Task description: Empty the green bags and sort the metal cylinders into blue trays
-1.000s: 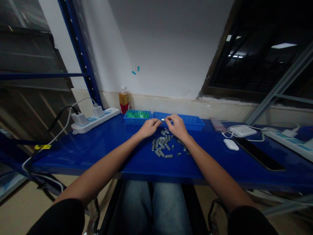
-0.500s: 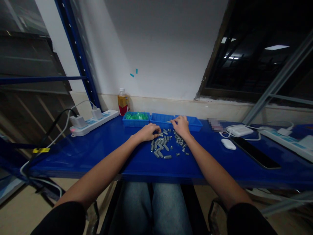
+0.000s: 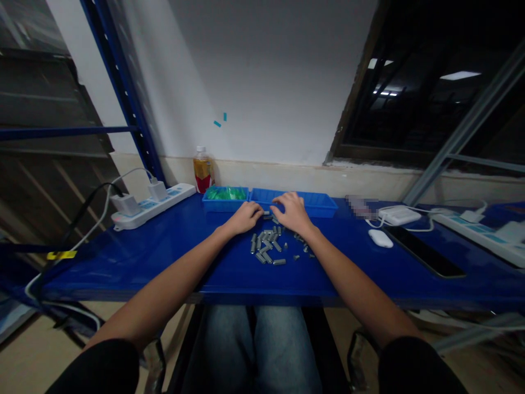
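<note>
Left hand (image 3: 246,218): thumb and forefinger drawn together, apparently pinching a small silvery metal cylinder (image 3: 266,213) that juts toward the other hand. Right hand (image 3: 292,210): fingers curled, thumb near the cylinder's free end; cannot tell if anything sits between its tips.

Just below, on the glossy blue tabletop (image 3: 164,262), a loose cluster of grey metal cylinders (image 3: 266,242), many touching, at odd angles. Right of them, small flared metal pieces, screw-like (image 3: 296,257), partly hidden by the right wrist.

Risks, as judged: smooth round stock held by the tips alone could slip and roll; a low sleeve or wrist could sweep the small pieces into the cylinders and mix them.

Edges: blue plastic bin wall (image 3: 320,210) close behind the right hand, low enough to catch knuckles; table's front edge beyond the cluster, nearer the lap. Room for moving: broad tabletop leftward, up to the white power strip (image 3: 153,205); rightward, up to the white rounded case (image 3: 380,238) and flat black phone (image 3: 424,251).
</note>
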A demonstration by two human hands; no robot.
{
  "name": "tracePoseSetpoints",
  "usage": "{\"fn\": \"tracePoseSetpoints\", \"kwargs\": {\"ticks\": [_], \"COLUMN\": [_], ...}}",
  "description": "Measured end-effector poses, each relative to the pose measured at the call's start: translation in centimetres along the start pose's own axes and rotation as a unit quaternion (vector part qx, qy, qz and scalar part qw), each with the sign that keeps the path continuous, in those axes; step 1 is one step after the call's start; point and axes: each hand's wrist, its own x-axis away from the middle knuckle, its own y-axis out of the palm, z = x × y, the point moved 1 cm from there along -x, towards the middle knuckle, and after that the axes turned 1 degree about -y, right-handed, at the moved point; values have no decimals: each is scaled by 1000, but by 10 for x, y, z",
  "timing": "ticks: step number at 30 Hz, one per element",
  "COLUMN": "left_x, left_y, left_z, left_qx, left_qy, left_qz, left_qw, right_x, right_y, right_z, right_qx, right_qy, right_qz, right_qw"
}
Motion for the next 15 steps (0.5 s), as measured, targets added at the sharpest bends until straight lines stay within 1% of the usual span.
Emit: {"fn": "tracePoseSetpoints", "kwargs": {"ticks": [2,5,8,10,12,15], "left_x": [-1,-1,2,4,6,6], "left_y": [-3,-6,-7,-8,-10,-13], "left_z": [2,5,9,13,16,18], "left_qx": [12,35,99,130,127,91], "left_qy": [-9,-30,-43,-37,-20,-1], "left_qz": [17,18,10,25,49,74], "left_qw": [1000,999,994,991,990,993], "right_x": [0,1,0,-1,-1,-1], "right_y": [1,3,6,9,12,15], "right_z": [-4,-7,-7,-7,-6,-5], "right_qx": [-17,-19,-10,2,12,0], "right_qy": [-46,-77,-71,-58,-45,-37], "right_qz": [-45,-63,-54,-46,-41,-41], "right_qw": [998,995,996,997,998,998]}}
